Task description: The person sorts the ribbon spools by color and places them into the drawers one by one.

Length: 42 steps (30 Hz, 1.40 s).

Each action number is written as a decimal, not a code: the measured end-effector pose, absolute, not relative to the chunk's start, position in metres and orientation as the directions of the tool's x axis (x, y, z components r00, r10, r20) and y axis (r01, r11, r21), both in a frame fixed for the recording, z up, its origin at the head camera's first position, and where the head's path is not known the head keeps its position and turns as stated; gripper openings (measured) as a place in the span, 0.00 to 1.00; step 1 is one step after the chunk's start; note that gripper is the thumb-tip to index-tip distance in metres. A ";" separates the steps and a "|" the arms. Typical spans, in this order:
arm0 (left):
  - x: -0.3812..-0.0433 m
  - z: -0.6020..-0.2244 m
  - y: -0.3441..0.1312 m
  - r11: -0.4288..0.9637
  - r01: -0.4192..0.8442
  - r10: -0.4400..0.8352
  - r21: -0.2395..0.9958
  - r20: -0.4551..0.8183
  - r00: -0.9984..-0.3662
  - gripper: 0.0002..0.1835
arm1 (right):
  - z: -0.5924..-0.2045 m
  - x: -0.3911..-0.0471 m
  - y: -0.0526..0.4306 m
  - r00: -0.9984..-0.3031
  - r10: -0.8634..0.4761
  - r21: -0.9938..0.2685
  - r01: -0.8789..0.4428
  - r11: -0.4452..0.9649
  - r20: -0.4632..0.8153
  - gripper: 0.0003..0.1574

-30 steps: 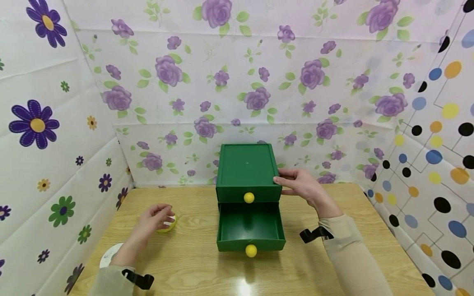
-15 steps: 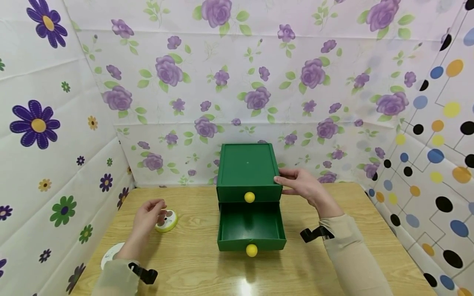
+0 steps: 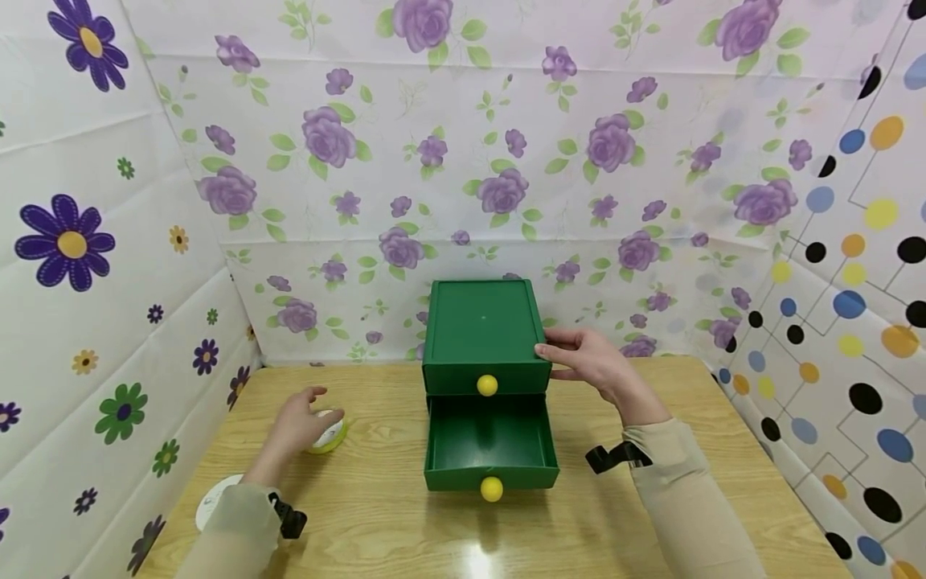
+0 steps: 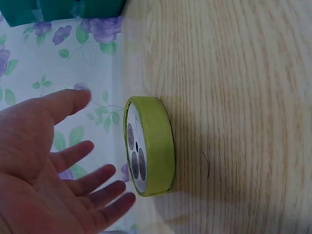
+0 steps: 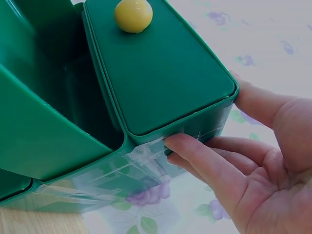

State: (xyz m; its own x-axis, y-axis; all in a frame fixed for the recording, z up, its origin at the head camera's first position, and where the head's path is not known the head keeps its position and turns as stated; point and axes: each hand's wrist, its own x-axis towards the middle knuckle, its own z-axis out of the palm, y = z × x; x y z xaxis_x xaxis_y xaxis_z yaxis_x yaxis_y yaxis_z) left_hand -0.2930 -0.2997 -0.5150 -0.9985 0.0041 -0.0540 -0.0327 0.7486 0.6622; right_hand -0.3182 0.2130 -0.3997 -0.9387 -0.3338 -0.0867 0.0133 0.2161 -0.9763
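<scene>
My left hand (image 3: 292, 425) hovers at the left of the table with its fingers spread, overlapping a small round disc (image 3: 337, 437) in the head view. In the left wrist view the disc (image 4: 160, 146) has a yellow-green rim and a white face with grey ovals; the hand's fingertips are apart from it. A green drawer cabinet (image 3: 483, 322) stands at the back centre. Its upper drawer is closed, and the lower drawer (image 3: 452, 481) is pulled out, with a bare bottom. My right hand (image 3: 596, 366) grips the cabinet's right side, thumb at the top edge and fingers against the side wall.
Round yellow knobs (image 3: 488, 386) stick out from the drawer fronts. A flat white round thing (image 3: 211, 500) lies at the table's left edge, partly behind my left forearm. Patterned cloth walls (image 3: 325, 201) enclose the wooden table (image 3: 376, 515) at the back and sides.
My left hand first drew back from the disc, uncovering more of it, then came over it again with the fingers spread wider. My right hand and the cabinet stay put.
</scene>
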 end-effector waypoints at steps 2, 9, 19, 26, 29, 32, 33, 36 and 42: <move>-0.293 -0.516 -0.299 0.798 -0.006 0.034 0.603 -0.054 -0.998 0.41 | -0.400 -0.318 0.213 -0.939 -0.333 -0.976 0.011 0.216 -0.084 0.46; -0.289 -0.517 -0.295 0.859 -0.006 0.048 0.512 -0.092 -0.995 0.45 | -0.401 -0.320 0.212 -0.939 -0.335 -0.974 -0.002 0.227 -0.076 0.45; -0.289 -0.518 -0.293 0.866 -0.017 0.040 0.499 -0.104 -0.994 0.45 | -0.400 -0.319 0.215 -0.950 -0.302 -0.952 -0.017 0.306 -0.081 0.43; -0.289 -0.520 -0.294 0.874 -0.013 0.039 0.485 -0.097 -0.995 0.45 | -0.400 -0.318 0.213 -0.949 -0.303 -0.956 -0.012 0.294 -0.082 0.43; -0.289 -0.520 -0.294 0.876 -0.020 0.037 0.482 -0.109 -0.993 0.46 | -0.401 -0.319 0.212 -0.947 -0.309 -0.961 -0.004 0.277 -0.085 0.42; -0.288 -0.521 -0.294 0.875 -0.028 0.033 0.483 -0.116 -0.993 0.46 | -0.402 -0.319 0.212 -0.948 -0.307 -0.958 -0.007 0.286 -0.085 0.43; -0.288 -0.522 -0.294 0.875 -0.029 0.032 0.483 -0.117 -0.993 0.46 | -0.402 -0.318 0.212 -0.949 -0.305 -0.957 -0.009 0.291 -0.084 0.43; -0.288 -0.523 -0.294 0.875 -0.026 0.030 0.484 -0.108 -0.994 0.46 | -0.402 -0.317 0.213 -0.950 -0.302 -0.953 -0.018 0.302 -0.078 0.43; -0.287 -0.524 -0.294 0.878 -0.013 0.031 0.478 -0.085 -0.996 0.45 | -0.402 -0.317 0.213 -0.951 -0.302 -0.953 -0.026 0.303 -0.071 0.42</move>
State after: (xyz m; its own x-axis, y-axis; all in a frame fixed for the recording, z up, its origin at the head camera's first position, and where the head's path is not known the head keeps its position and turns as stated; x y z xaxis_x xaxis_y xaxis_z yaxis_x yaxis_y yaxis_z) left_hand -0.2872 -0.2936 -0.5236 -0.9959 0.0313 -0.0852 -0.0133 0.8784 0.4777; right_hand -0.3170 0.2130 -0.4016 -0.9507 -0.3019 -0.0706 -0.0256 0.3033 -0.9526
